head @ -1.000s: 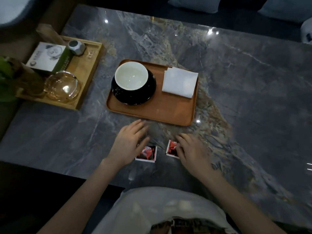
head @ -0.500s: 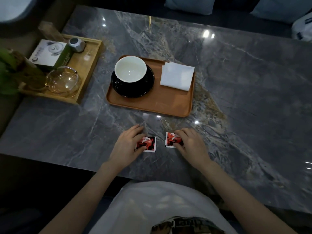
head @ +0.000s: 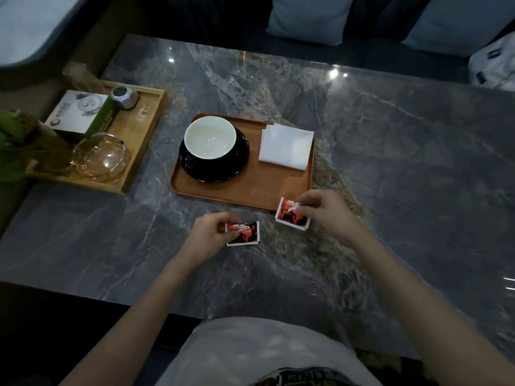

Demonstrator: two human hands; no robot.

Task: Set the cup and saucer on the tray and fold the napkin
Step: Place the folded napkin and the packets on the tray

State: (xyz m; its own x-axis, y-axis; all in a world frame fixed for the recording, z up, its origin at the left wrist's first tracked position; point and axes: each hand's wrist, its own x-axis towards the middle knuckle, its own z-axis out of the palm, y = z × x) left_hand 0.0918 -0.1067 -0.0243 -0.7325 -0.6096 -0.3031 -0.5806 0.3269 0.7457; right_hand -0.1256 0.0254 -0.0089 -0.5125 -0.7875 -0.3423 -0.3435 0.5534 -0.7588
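Meanwhile, on the grey marble bench [head: 390,162] sits a rounded brown wooden tray [head: 250,188], with a white cup [head: 210,136] standing on a black glossy saucer [head: 223,171] in its left half and a folded white napkin [head: 285,147] lying flat at its far right corner. Near the tray's near edge, the left hand [head: 207,236] pinches a small red-and-black sachet [head: 245,234] with curled fingers, and the right hand [head: 324,210] pinches a second red-and-black sachet [head: 291,215] just over the tray's near right corner. Far left, a lighter wooden tray [head: 145,129] holds a clear glass bowl [head: 101,157], a white-and-green box [head: 80,112] and a grey faceted object [head: 124,97]
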